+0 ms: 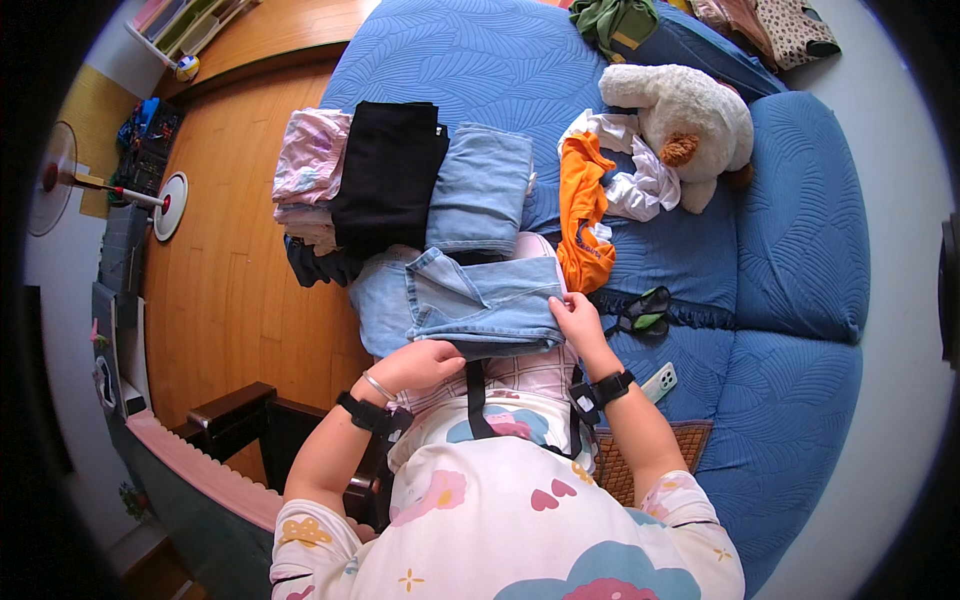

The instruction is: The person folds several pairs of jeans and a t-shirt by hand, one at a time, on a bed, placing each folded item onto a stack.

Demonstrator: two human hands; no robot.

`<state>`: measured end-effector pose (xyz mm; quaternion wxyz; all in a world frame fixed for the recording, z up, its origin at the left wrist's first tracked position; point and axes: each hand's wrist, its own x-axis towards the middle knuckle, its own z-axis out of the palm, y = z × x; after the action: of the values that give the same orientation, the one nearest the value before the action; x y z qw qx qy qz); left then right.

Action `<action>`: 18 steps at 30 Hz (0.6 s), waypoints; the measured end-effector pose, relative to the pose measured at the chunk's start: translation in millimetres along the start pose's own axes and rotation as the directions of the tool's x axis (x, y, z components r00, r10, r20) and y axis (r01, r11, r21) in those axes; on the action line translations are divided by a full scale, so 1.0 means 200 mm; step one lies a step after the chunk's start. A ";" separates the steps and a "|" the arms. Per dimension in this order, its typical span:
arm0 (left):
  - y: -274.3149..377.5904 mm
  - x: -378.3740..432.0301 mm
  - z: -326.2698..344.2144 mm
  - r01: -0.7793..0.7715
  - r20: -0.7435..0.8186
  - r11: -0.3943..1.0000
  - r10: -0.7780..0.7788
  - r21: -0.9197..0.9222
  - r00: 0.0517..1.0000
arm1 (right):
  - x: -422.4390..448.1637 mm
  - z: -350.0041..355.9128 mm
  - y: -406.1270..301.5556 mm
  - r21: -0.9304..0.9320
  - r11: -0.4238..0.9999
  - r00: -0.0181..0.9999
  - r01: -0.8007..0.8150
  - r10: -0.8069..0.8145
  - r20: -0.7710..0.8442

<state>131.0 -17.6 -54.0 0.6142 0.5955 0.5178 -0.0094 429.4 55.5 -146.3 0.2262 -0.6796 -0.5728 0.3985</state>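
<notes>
A pair of light-blue denim jeans (502, 300) lies partly folded across my lap, a turned-back flap on top and its left part spreading wider. My right hand (581, 322) pinches the right edge of the denim between thumb and fingers. At the near edge, my left hand (421, 367) touches the cloth with bent fingers; whether it grips is hidden. Just beyond, folded garments sit side by side: pink printed clothes (311, 157) stacked at left, a black garment (390, 172) in the middle and folded blue denim (481, 187) at right.
An orange garment (581, 210) and crumpled white cloth (649, 180) lie by a white plush toy (701, 124) on the blue quilted cover (465, 52). Right of me are a black-green strapped item (646, 315) and a phone (660, 382). A dark wooden armrest (232, 409) stands at left.
</notes>
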 end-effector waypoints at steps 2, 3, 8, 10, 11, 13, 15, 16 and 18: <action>-0.06 0.00 0.02 0.043 -0.123 0.994 -0.031 0.099 0.992 | 0.02 0.02 -0.02 -0.024 0.996 0.986 -0.083 0.086 0.141; -0.09 0.00 0.05 0.049 -0.126 0.994 -0.036 0.096 0.991 | 0.01 0.04 -0.04 -0.023 0.996 0.985 -0.082 0.085 0.147; -0.07 -0.04 0.13 -0.086 -0.373 0.996 0.081 0.001 0.924 | 0.02 0.12 -0.02 0.067 0.986 0.988 0.154 -0.154 -0.014; -0.09 -0.04 0.15 -0.151 -0.431 0.986 0.164 0.064 0.887 | 0.05 0.04 -0.03 0.226 0.967 0.993 0.117 -0.114 -0.025; -0.09 -0.04 0.16 -0.143 -0.434 0.988 0.156 0.062 0.887 | 0.07 -0.05 -0.04 0.156 0.979 0.992 0.130 -0.128 -0.024; -0.04 -0.01 0.15 -0.205 -0.398 0.978 0.198 0.025 0.896 | 0.09 -0.20 -0.04 0.370 0.927 0.997 0.063 -0.078 0.027; 0.03 0.02 0.16 -0.176 -0.372 0.983 0.184 0.056 0.910 | 0.08 -0.30 -0.04 0.526 0.851 0.996 0.005 -0.052 0.075; 0.06 0.04 0.17 -0.246 -0.410 0.965 0.262 0.092 0.874 | 0.08 -0.35 -0.04 0.492 0.871 0.996 0.007 -0.052 0.078; 0.16 0.08 0.16 -0.271 -0.336 0.956 0.293 0.112 0.895 | 0.09 -0.41 -0.03 0.460 0.888 1.000 0.006 -0.007 0.000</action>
<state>179.1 -22.9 -48.2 0.4884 0.6752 0.5261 0.1693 492.5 86.2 -98.4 0.3814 -0.6046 -0.4647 0.5226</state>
